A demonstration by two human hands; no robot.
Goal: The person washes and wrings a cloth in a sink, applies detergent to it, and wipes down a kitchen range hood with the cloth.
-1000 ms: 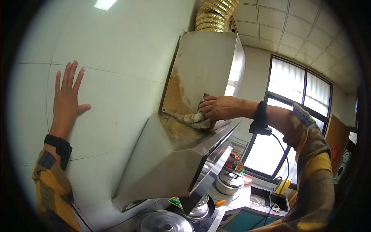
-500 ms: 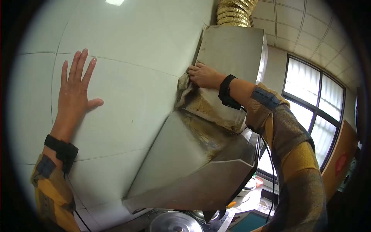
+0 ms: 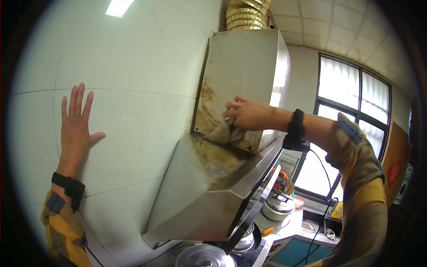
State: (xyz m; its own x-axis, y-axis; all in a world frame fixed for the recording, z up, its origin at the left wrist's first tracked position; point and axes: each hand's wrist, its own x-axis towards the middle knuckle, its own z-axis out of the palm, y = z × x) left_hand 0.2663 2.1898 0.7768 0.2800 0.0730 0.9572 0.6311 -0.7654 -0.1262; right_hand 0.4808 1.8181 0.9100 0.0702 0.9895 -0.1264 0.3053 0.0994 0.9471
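Observation:
A cloth rag (image 3: 219, 133), greyish and soiled, is pressed against the lower side of the range hood's chimney box. My right hand (image 3: 244, 115) is closed on it, fingers bent. Brown grease stains (image 3: 206, 95) mark the box's side near the wall, and more yellow-brown grime covers the sloping metal range hood (image 3: 175, 187) just below the rag. On the tiled wall (image 3: 142, 115), my left hand (image 3: 76, 127) lies flat with fingers stretched and thumb out, holding nothing.
A gold flexible duct (image 3: 246, 15) rises from the chimney box. Under the hood are a large lidded pan (image 3: 204, 257) and a wok (image 3: 251, 242). A lidded pot (image 3: 279, 206) stands on the counter, with a sink (image 3: 313, 224) beyond. A barred window (image 3: 340, 93) is at right.
My right hand has moved with the rag from the box's wall-side edge down and across its lower face. My left hand stays flat on the wall while the view shifts.

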